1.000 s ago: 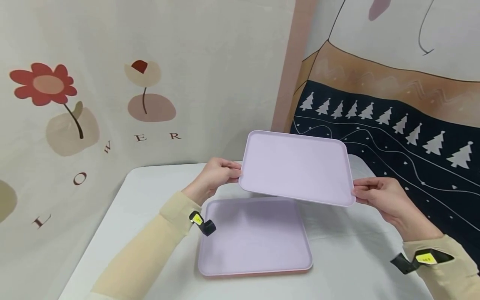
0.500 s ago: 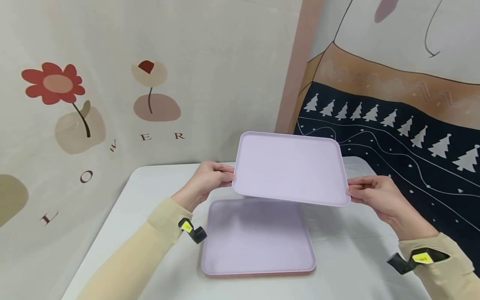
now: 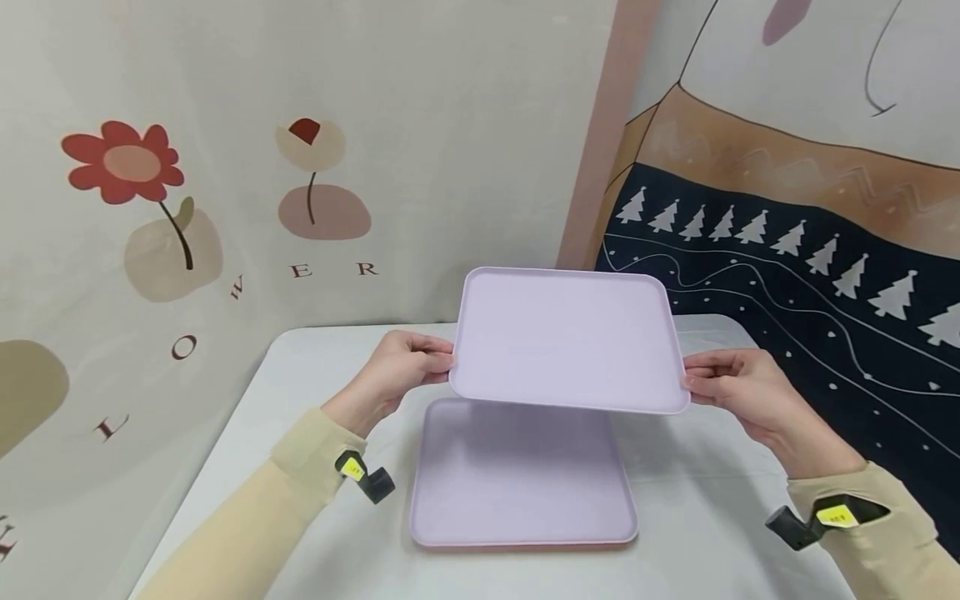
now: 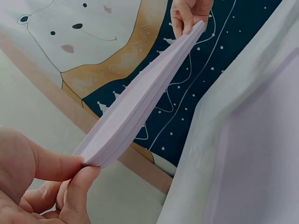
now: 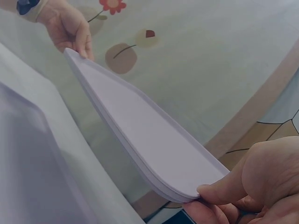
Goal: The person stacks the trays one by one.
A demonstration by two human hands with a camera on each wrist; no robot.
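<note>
A pale lilac rectangular tray (image 3: 566, 340) is held up in the air, tilted so its inner face shows in the head view. My left hand (image 3: 393, 371) pinches its left end between thumb and fingers. At the opposite end, my right hand (image 3: 750, 396) pinches the lower right corner. In the wrist views the held tray (image 5: 140, 133) shows a doubled edge line; whether that is one rim or two stacked trays I cannot tell. Below it, another lilac tray (image 3: 525, 492) lies flat on the table, its far edge partly covered, with a pinkish-red edge showing under its front.
The white-covered table (image 3: 720, 525) extends around the lower tray. Behind it hangs a pale cloth (image 3: 450, 150) with printed flowers and letters. On the right is a dark cloth (image 3: 750, 275) printed with white trees.
Both hands and the held tray have shifted left in the head view, more over the lower tray. The whole scene has also slid slightly right. Both grips stay the same.
</note>
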